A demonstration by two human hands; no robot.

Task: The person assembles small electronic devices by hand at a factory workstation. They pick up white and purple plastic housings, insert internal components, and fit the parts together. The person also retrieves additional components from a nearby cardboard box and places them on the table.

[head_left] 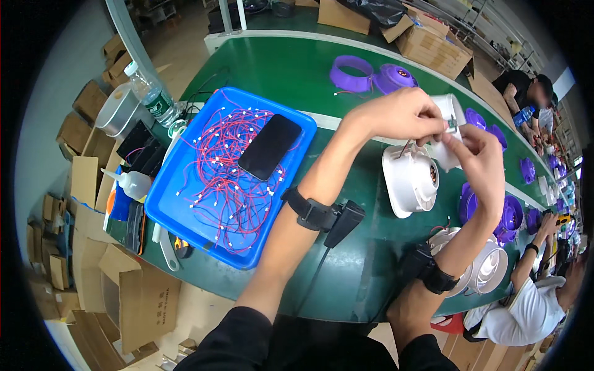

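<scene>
Both hands are raised over the far right of the bench, fingertips close together at a white curved plastic housing [450, 106]. My left hand [405, 116] is closed, its thumb and fingers pinching at the near side of the housing. From the right, my right hand [481, 157] grips the lower part of the same piece. Between the fingertips shows a small green circuit board [452, 125]; which fingers bear it I cannot tell. Just below stands another white housing [411, 179] with a round centre.
A blue tray [162, 213] at the left holds tangled red wires [213, 167] and a black phone [270, 147]. Purple housings [396, 77] lie behind; more white housings [486, 266] are at the right. A water bottle [154, 99] stands far left. Co-workers [526, 303] sit along the right.
</scene>
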